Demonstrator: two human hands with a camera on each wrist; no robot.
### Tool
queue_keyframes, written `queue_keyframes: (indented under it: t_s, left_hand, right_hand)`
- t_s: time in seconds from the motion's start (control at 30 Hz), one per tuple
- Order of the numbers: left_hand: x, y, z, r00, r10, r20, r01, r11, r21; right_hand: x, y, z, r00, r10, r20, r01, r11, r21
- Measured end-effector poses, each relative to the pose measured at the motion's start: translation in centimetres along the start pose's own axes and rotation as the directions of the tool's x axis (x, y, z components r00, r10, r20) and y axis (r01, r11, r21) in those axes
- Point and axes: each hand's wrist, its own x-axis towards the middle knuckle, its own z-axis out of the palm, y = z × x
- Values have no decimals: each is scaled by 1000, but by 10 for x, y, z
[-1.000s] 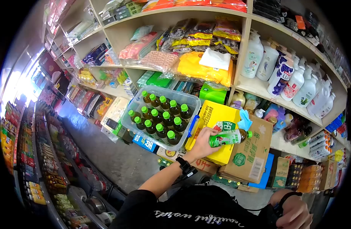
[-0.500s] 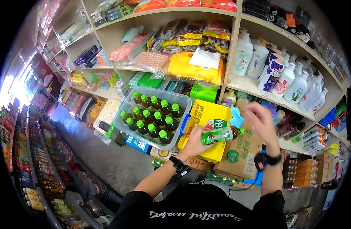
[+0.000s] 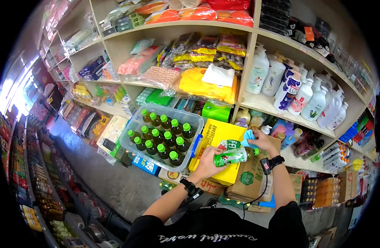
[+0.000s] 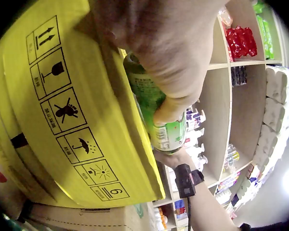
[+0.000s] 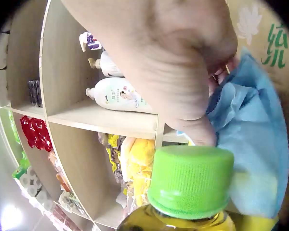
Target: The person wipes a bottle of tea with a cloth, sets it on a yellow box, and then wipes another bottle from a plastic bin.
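Note:
My left hand [image 3: 208,163] grips a green-labelled drink bottle [image 3: 232,157], lying sideways over the yellow carton [image 3: 216,133] with its cap pointing right. In the left wrist view, the fingers curl round the bottle [image 4: 171,134]. A light-blue cloth [image 3: 248,137] is pinched in my right hand [image 3: 265,142], just beyond the capped end. The right wrist view shows the crumpled cloth [image 5: 253,139] hanging from the fingertips, close behind the green cap [image 5: 190,180]. A clear plastic bin [image 3: 128,142] of upright green-capped bottles stands to the left.
Brown cardboard boxes [image 3: 249,175] sit right of the yellow carton. Behind are shelves with pump bottles [image 3: 258,70] and bagged goods [image 3: 208,84]. A blue handle [image 3: 197,145] juts from the bin's right side. Drink racks [image 3: 45,177] run along the far left.
My right hand came up from the lower right, reached over the boxes and took hold of the blue cloth. The left hand has kept its grip on the bottle.

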Motion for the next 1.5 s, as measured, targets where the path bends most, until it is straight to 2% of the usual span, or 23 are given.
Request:
queue_keyframes:
  t_s: [0.1,0.23,0.33,0.37,0.4,0.5,0.53,0.6,0.63,0.7,0.73,0.83,0.93,1.03,1.13,1.23,1.33,1.43,1.5]
  left_hand:
    - [0,0,-1,1000,3,9,-3,1000,8]
    - [2,4,-2,1000,13,-15,-13,1000,-5]
    - [1,2,-1,1000,21,-21,-21,1000,-1]
    - [1,1,-1,999,29,-24,-29,1000,0]
    - [1,2,-1,999,29,-23,-29,1000,-1]
    - [3,4,-3,1000,28,-14,-28,1000,1]
    - [3,5,-3,1000,24,-11,-24,1000,3]
    - [3,5,-2,1000,22,-11,-22,1000,1]
    - [3,4,-1,1000,22,-14,-22,1000,-3]
    - [1,4,-2,1000,14,-16,-14,1000,-3]
    - [2,4,-2,1000,9,-13,-9,1000,0]
    - [3,6,-2,1000,10,-9,-10,1000,10]
    - [2,5,-3,1000,-5,-5,5,1000,0]
    - [2,7,-3,1000,-17,-2,17,1000,-8]
    - [2,5,-3,1000,7,-10,-8,1000,-10]
    - [2,5,-3,999,49,-7,-49,999,11]
    - [2,6,-1,999,39,4,-39,999,24]
    - [0,3,-1,1000,6,6,-6,1000,8]
    - [1,3,-1,1000,12,3,-12,1000,-22]
  right_hand:
    - [-18,-27,-13,995,84,55,-82,996,-38]
    - [-31,-36,-24,998,23,-64,-19,998,59]
    - [-47,-65,-40,943,-83,-322,2,970,-244]
    - [-53,-75,-43,909,-135,-394,-7,940,-340]
    - [-56,-80,-43,812,-236,-533,-69,869,-490]
    - [-74,-110,-17,603,-290,-744,175,957,-231]
    - [-77,-110,-9,509,-510,-694,279,860,-428]
    - [-95,-126,4,709,-622,-333,357,724,-591]
    - [-104,-138,9,769,-628,-124,420,641,-643]
    - [-120,-161,19,899,-433,71,401,744,-534]
    - [-124,-166,20,928,-328,177,372,793,-483]
    - [-109,-148,23,889,-458,-22,358,723,-591]
    - [-94,-138,27,851,-521,-64,410,736,-539]
    - [-91,-127,35,885,-454,102,435,730,-527]
    - [-105,-135,38,824,-482,298,562,631,-534]
    - [-111,-119,37,717,-619,320,660,456,-597]
    - [-123,-113,40,630,-720,291,677,326,-660]
    - [-130,-104,42,582,-763,282,684,271,-678]
    - [-138,-105,42,580,-763,287,702,288,-651]
